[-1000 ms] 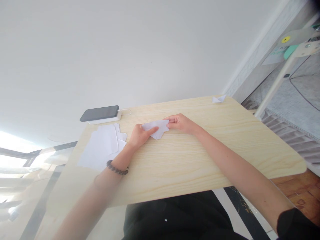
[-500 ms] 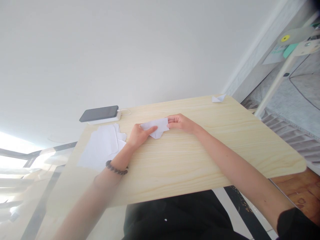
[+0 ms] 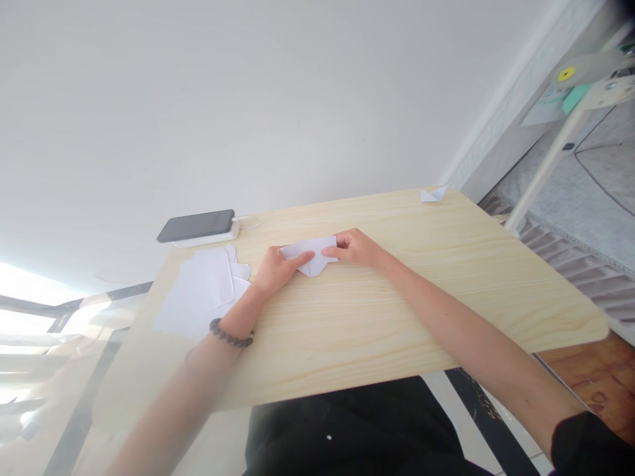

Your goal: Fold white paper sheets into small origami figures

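A small piece of folded white paper (image 3: 317, 246) is held between both hands, just over the middle of the table. My left hand (image 3: 275, 271) grips its left end, thumb lying across the front face. At the right end my right hand (image 3: 358, 248) pinches the paper, with the thumb in front and the fingers behind. A pointed flap hangs from the paper's lower edge. The fingers behind the paper are mostly hidden.
Loose white paper sheets (image 3: 198, 287) lie left of my left hand. Behind them a dark phone (image 3: 198, 226) rests on a white block, with a white cable. A folded paper boat (image 3: 434, 194) sits at the far right corner of the wooden table (image 3: 446, 264), which stands against a wall.
My right thumb has moved left, further onto the front of the paper. The paper has shifted slightly right and down. My left hand has hardly moved.
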`<state>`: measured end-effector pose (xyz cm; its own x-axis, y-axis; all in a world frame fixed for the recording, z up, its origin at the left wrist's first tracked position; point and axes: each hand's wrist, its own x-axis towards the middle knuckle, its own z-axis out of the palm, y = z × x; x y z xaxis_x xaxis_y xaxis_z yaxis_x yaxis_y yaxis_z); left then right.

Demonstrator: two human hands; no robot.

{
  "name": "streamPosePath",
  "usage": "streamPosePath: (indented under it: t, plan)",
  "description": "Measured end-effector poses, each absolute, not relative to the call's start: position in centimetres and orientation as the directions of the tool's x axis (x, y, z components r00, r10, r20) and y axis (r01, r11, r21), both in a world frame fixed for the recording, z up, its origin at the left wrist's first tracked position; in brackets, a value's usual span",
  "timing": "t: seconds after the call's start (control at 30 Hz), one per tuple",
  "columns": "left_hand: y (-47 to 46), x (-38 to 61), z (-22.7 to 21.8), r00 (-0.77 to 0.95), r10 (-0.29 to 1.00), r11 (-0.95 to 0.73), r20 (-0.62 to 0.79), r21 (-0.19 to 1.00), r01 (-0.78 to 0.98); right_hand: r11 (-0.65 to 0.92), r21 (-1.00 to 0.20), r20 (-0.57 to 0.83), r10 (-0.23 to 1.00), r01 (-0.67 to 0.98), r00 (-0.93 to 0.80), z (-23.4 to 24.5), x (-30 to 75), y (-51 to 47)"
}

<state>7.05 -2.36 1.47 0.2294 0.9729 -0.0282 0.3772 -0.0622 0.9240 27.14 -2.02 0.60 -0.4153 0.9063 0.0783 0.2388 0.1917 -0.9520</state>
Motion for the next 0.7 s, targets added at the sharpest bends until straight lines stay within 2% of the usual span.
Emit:
streamPosePath:
  t: [0.2, 0.43, 0.7]
  plan:
    - [-2.32, 7.17, 1.40, 0.218, 0.976, -0.048, -0.018, 0.953, 0.298, 0.173, -0.963, 0.064, 0.893, 0.207, -0.446, 1.09, 27.23, -2.13]
    - [-2.13, 7.25, 1.22, 0.151, 0.986, 0.033, -0.068, 0.975, 0.218, 0.148, -0.961, 0.062, 0.939, 0.234, -0.338, 1.10, 27.20, -2.01]
    - [-2.13, 7.26, 1.35, 0.147, 0.986, 0.041, -0.076, 0.973, 0.228, 0.187, -0.954, 0.077, 0.908, 0.235, -0.411, 1.26, 27.67, -1.86]
